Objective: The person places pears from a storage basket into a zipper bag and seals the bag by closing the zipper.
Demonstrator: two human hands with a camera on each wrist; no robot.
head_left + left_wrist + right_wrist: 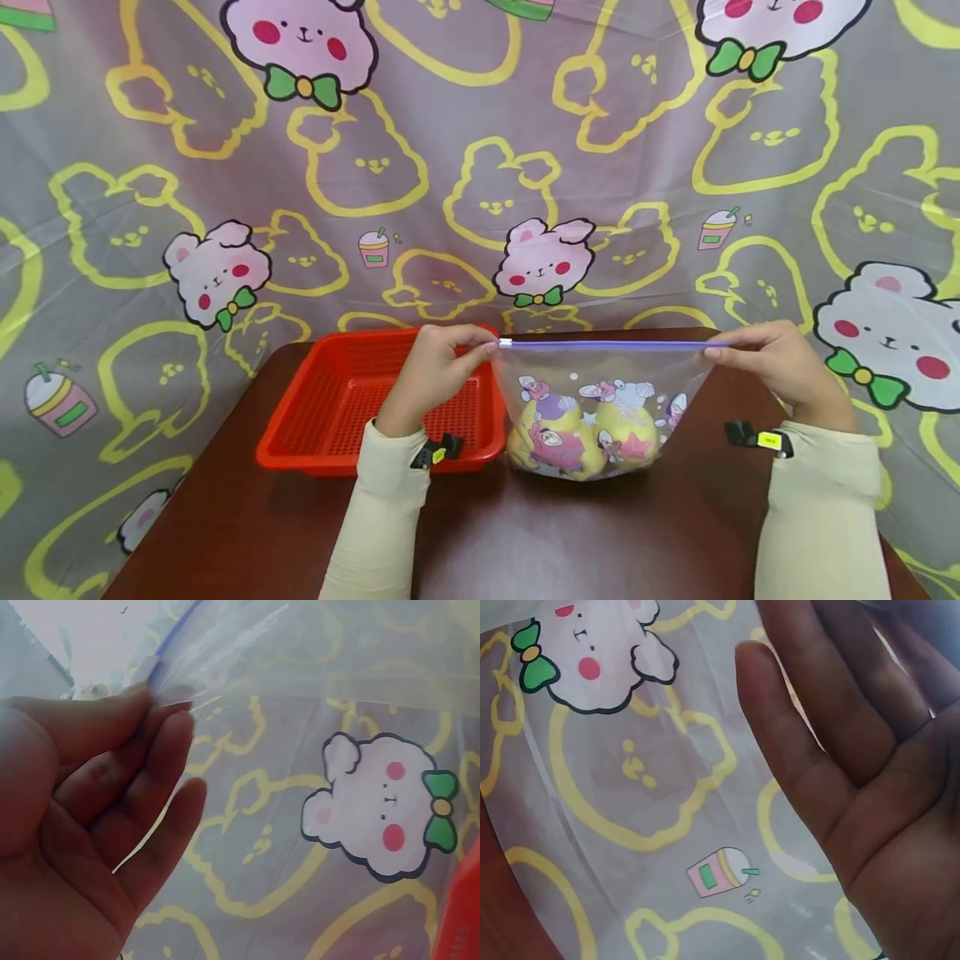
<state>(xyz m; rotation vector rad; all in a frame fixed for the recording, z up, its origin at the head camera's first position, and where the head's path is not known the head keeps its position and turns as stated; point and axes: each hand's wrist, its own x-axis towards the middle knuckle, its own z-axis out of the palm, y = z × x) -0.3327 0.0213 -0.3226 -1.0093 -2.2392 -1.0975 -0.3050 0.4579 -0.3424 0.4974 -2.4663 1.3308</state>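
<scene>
A clear zip bag [615,367] with printed shells and stars hangs upright over the table, its purple zip strip [600,344] stretched level. Several round yellow things [588,458] sit in the bottom of the bag; the print partly covers them and their kind cannot be told. My left hand [435,367] pinches the bag's left top corner beside the white slider [506,342]. Thumb and forefinger meet on that corner in the left wrist view, the other fingers loosely bent. At the opposite end, my right hand [783,367] pinches the right top corner between thumb and fingers.
A red plastic basket [300,425] stands on the dark brown table [495,550], left of the bag and partly behind my left forearm. A grey cloth [450,108] with cartoon rabbits hangs behind the table and along its sides.
</scene>
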